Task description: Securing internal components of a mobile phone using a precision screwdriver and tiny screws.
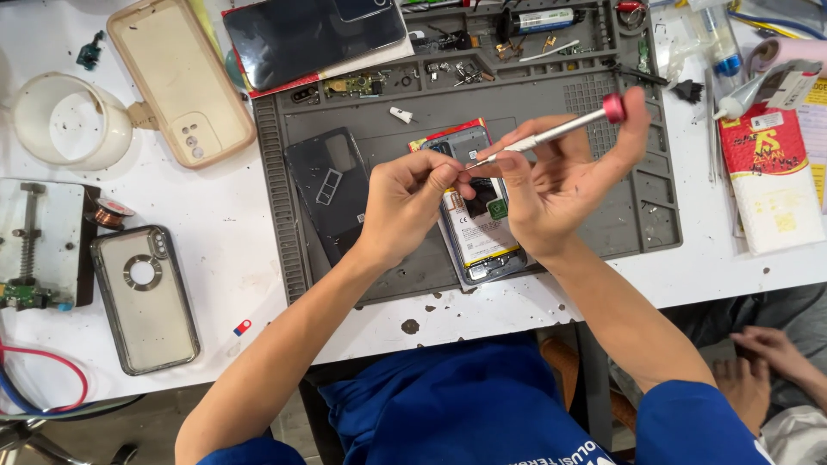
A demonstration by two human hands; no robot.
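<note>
Over the grey work mat point(603, 215) at the middle of the white counter point(233, 258), both hands are raised close together, fingertips nearly meeting. The right hand point(560, 185) is clamped on one slim silver screwdriver point(551, 133) with a red cap, the forefinger resting over the cap and the thumb and other fingers around the shaft. The left hand point(405, 202) is pinched shut at the screwdriver's tip; whether it holds a screw or only the tip, I cannot tell.

Directly beneath the hands lies one opened phone point(478, 232) on the mat, its back off, with a pale battery and circuit parts showing. Just to its left on the mat lies one dark back cover point(327, 185) with a camera cut-out.

Off the mat there are two phone cases: one beige case point(177, 77) near the top left and one clear case with a dark rim point(146, 297) near the counter's front edge. One dark phone point(310, 34) lies face down at the top, partly over the mat's tray. One white round container point(69, 120) stands at the far left, with one small spool of copper wire point(110, 213) below it, beside one metal clamp jig point(34, 241). At the right edge lies one red and white packet point(771, 176).

Another person's hand point(775, 349) shows at the lower right, below the counter.
</note>
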